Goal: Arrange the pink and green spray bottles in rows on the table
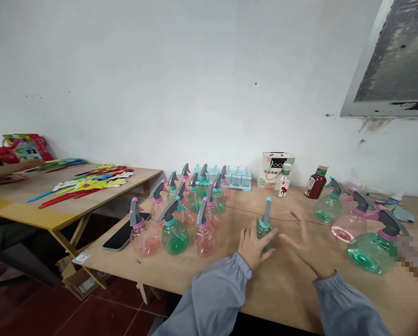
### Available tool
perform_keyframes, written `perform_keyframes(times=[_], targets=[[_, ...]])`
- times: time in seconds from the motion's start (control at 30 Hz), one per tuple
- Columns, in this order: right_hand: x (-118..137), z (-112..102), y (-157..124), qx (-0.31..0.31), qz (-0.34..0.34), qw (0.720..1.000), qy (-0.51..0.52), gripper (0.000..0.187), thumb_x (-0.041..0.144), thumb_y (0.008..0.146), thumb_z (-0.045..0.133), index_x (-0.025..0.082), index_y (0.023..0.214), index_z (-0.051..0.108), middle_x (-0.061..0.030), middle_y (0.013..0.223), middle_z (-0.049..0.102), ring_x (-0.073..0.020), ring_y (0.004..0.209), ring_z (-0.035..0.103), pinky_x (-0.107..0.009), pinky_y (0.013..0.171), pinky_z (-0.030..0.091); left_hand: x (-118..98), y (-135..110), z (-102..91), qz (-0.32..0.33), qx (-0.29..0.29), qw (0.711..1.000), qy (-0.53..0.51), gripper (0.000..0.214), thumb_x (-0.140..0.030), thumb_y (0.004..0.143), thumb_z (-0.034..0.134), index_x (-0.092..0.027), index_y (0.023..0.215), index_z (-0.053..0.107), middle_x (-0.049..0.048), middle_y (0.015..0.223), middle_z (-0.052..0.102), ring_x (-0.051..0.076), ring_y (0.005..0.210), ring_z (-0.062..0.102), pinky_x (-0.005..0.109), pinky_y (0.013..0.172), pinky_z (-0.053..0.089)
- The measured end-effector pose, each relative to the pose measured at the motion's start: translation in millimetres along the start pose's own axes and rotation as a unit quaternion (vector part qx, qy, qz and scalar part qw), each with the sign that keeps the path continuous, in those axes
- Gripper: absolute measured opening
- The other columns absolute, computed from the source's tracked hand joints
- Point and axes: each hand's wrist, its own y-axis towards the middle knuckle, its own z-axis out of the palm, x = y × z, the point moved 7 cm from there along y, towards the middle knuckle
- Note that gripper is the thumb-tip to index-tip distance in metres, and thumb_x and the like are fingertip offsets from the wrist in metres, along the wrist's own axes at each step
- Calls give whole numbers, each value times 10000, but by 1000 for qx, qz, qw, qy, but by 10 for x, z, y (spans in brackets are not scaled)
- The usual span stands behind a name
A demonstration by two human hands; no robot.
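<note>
My left hand (254, 246) grips the body of a green spray bottle (265, 227) that stands upright on the wooden table (230, 280). The fingers wrap round its left side. My right hand (305, 240) hovers just right of the bottle, fingers spread and blurred, holding nothing. Both sleeves are grey-blue.
A cluster of several pink and green spray bottles (181, 214) stands to the left, beside a black phone (123, 235). Three more spray bottles (356, 224) lie at the right. At the back are ice-pop moulds (237, 178), a small carton (272, 169) and a red bottle (316, 183). A second table (55, 205) bears coloured toys.
</note>
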Motion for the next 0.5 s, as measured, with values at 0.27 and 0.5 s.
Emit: perform_keyframes(times=[0.27, 0.5], targets=[[-283, 445, 210, 91, 67, 990, 81, 604, 315, 412, 945, 279, 990, 775, -78, 1177, 748, -366, 1256, 596, -496, 1203, 349, -208, -350, -317, 134, -77, 988, -23, 455, -566, 862, 642, -387, 1280, 655, 135, 1552, 429, 379, 1395, 460, 595, 1078, 400], [-603, 329, 204, 35, 187, 940, 282, 402, 550, 571, 794, 304, 883, 744, -62, 976, 795, -350, 1172, 678, -549, 1009, 547, 784, -1165, -1482, -183, -511, 838, 47, 620, -355, 869, 657, -229, 1438, 444, 143, 1350, 528, 289, 1272, 542, 496, 1057, 447]])
